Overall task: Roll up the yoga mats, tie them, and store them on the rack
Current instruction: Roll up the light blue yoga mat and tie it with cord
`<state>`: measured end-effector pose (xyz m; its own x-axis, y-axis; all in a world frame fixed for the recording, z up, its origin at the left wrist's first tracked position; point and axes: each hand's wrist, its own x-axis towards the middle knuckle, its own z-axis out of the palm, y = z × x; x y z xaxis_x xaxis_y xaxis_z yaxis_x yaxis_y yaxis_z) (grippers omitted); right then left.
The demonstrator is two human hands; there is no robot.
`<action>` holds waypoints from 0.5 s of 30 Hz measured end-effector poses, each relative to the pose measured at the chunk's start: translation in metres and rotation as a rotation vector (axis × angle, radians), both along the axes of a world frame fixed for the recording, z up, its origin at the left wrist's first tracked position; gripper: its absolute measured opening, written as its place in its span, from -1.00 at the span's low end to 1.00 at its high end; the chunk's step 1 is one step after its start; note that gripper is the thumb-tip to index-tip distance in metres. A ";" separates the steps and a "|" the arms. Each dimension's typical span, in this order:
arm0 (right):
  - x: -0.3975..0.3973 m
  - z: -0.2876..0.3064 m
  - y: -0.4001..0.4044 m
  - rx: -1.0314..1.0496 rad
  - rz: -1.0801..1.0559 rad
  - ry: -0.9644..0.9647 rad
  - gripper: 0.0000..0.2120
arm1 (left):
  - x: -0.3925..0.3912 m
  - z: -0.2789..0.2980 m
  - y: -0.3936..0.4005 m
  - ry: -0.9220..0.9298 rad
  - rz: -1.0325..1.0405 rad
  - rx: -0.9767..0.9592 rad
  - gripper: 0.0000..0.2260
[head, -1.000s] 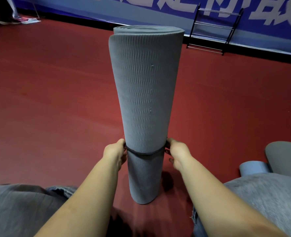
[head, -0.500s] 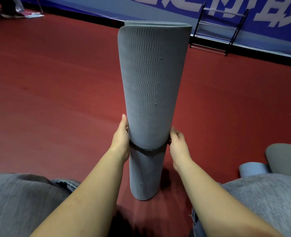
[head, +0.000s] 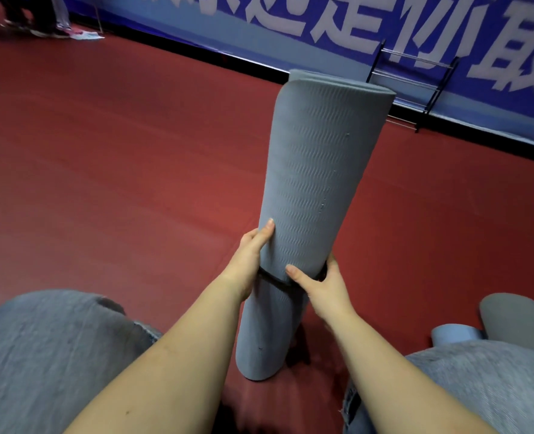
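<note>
Open red floor (head: 118,170) lies left of the tilted rolled mat (head: 309,195) and beyond it toward the rack (head: 412,86) at the far wall. Near right, two more rolled mats (head: 491,324) crowd the floor; knees (head: 46,355) flank the near edge.

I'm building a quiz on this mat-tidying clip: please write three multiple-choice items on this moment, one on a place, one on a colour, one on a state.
1. Where is the rack?
A. by the far wall
B. beside the knees
C. under the mat

2. What colour is the floor?
A. green
B. red
C. white

3. How is the rolled mat?
A. flat, unrolled
B. on the rack
C. stood on end, band around it

Answers: 1 A, it stands against the blue banner. 2 B, red all around. 3 C, left hand and right hand hold it at the band.
</note>
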<state>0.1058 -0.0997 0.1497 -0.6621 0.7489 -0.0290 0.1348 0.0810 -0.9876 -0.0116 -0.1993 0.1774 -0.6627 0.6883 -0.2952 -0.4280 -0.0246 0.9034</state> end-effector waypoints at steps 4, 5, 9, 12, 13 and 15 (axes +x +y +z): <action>0.011 0.016 0.002 -0.043 -0.035 0.053 -0.37 | 0.020 0.019 0.011 0.048 -0.001 -0.022 -0.15; 0.014 0.024 0.004 -0.055 -0.048 0.065 -0.38 | 0.023 0.024 0.015 0.067 -0.008 -0.017 -0.19; 0.026 0.072 0.024 -0.021 -0.089 0.134 -0.37 | 0.036 0.065 0.038 0.186 -0.071 0.073 -0.42; 0.032 0.111 0.041 0.065 -0.071 0.139 -0.37 | 0.042 0.094 0.054 0.275 -0.081 0.144 -0.37; 0.036 0.127 0.049 0.088 -0.072 0.154 -0.36 | 0.044 0.108 0.061 0.307 -0.086 0.159 -0.26; 0.038 0.154 0.061 0.126 -0.052 0.159 -0.36 | 0.044 0.132 0.071 0.366 -0.064 0.148 -0.13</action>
<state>0.1437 -0.0388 0.3039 -0.6113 0.7733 0.1686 -0.0147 0.2019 -0.9793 0.0328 -0.1285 0.3096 -0.6604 0.7487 0.0579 -0.0839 -0.1501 0.9851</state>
